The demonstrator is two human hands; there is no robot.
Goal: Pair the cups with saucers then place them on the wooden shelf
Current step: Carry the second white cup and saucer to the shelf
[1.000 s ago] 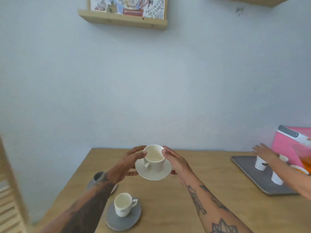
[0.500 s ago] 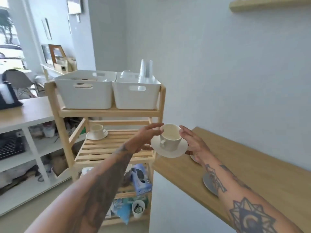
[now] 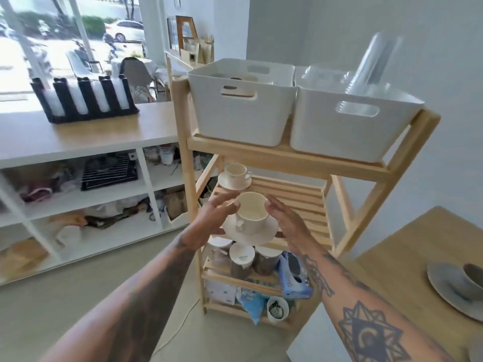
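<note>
A cream cup (image 3: 252, 211) stands on a cream saucer (image 3: 264, 234), held between both hands at the front edge of the wooden shelf's (image 3: 295, 195) slatted middle level. My left hand (image 3: 213, 216) grips the saucer's left side, with fingertips touching the cup rim. My right hand (image 3: 286, 222) holds the saucer's right side. Further back on the same level sits another cream cup on its saucer (image 3: 235, 176). A grey cup on a grey saucer (image 3: 460, 286) rests on the wooden table at the right.
Two white bins (image 3: 240, 113) fill the shelf's top level, one holding clear plastic cups. Jars and packets crowd the lower levels. A white counter (image 3: 78, 142) with a black cup dispenser stands to the left. The table edge (image 3: 392, 246) is close on the right.
I have turned left from the table and come nearer to the shelf. The cup and saucer moved with both hands to the front of the middle level.
</note>
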